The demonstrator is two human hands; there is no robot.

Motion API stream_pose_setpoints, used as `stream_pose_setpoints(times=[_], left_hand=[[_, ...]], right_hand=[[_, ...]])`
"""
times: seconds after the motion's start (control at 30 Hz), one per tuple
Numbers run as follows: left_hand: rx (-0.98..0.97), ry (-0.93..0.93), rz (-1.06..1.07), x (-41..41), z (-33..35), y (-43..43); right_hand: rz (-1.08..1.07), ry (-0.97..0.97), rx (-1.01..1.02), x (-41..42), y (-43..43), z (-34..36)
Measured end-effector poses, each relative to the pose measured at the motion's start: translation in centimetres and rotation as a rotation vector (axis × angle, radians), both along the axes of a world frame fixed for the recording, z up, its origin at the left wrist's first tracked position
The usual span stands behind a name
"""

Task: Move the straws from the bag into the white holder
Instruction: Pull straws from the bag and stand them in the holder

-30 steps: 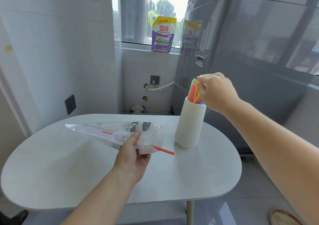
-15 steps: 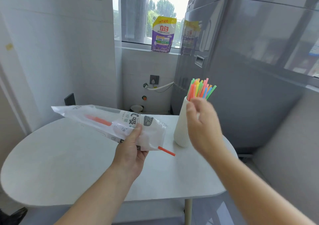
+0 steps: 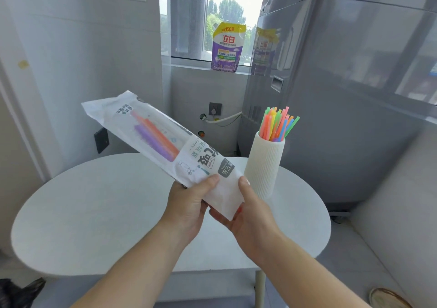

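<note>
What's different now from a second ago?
The right hand let go of the straws in the white holder, came down and now grips the bag at its lower end beside the left hand; the bag has tipped up steeper. The white holder and table stayed put.

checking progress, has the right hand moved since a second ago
Yes. The right hand came down from the white holder top to the bag, left of it.

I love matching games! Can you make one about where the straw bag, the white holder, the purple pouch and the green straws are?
1 straw bag
2 white holder
3 purple pouch
4 green straws

A on the windowsill
B standing in the white holder
C held by the left hand and right hand
D on the table

Pairs: 1-C, 2-D, 3-A, 4-B
</note>
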State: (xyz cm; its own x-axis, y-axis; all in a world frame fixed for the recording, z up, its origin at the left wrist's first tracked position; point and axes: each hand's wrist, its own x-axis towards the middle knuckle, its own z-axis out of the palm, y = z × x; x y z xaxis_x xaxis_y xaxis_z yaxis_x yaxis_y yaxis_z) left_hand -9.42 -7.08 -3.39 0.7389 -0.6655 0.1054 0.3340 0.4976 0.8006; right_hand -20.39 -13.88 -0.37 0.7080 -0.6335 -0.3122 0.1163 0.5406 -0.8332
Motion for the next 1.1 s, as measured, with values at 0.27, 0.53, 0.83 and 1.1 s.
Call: stream_pose_setpoints(times=[0.27, 0.53, 0.83, 1.1], left_hand=[[0.035, -0.099, -0.059, -0.1, 0.3, 0.0], [0.090, -0.188, -0.001, 0.0, 0.9, 0.1], [0.122, -0.235, -0.017, -0.2, 0.7, -0.2], [0.127, -0.213, 0.082, 0.0, 1.3, -0.2]], right_hand=[[0.055, 0.032, 0.067, -0.7, -1.0, -1.2], [0.051, 0.024, 0.196, -0.1, -1.8, -2.2], [0.068, -0.008, 0.165, 0.0, -2.6, -2.7], [0.105, -0.007, 0.140, 0.0, -2.4, -2.9]])
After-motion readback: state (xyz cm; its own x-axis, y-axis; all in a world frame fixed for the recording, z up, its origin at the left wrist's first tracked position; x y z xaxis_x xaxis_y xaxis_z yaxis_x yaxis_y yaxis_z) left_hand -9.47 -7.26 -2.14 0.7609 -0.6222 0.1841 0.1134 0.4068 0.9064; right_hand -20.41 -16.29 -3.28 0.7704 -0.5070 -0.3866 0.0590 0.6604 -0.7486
